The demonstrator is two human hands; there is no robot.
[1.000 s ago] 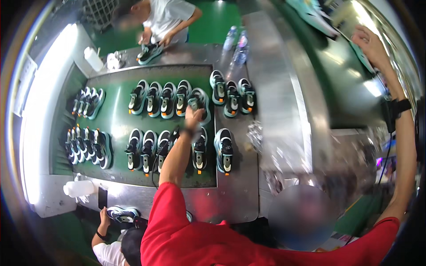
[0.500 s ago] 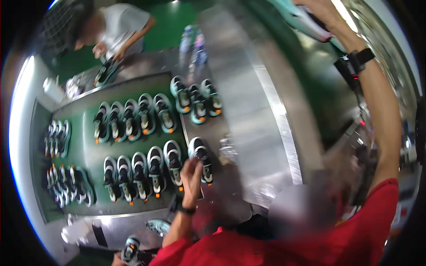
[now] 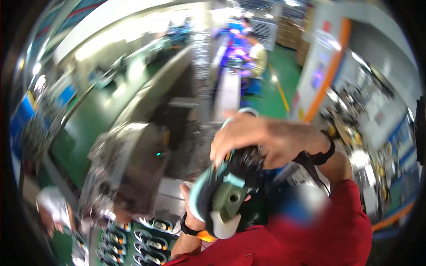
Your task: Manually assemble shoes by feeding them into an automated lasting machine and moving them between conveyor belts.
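Close in front of me is a sneaker point(image 3: 227, 201), black with an olive tongue, a pale heel part and a mint sole, tilted on its side. My left hand point(image 3: 190, 213) wraps round its sole side, low in the picture; the shoe hides most of those fingers. From above, my right hand point(image 3: 246, 135) has its fingers curled over the upper end and the black laces. Beyond that hand a pale mint edge shows; whether it belongs to a second shoe I cannot tell. An orange tab point(image 3: 205, 236) sticks out beneath the sneaker.
Rows of similar sneakers point(image 3: 148, 241) lie on the green bench at lower left, near a person in white point(image 3: 53, 208). A clear plastic-wrapped machine housing point(image 3: 133, 164) and a conveyor point(image 3: 177, 75) stand ahead. An orange-edged panel point(image 3: 328, 66) is at right.
My view has swung up from the bench to the conveyor and workshop. My left hand has left the bench row and my right has come down; both are now together at a sneaker before me.
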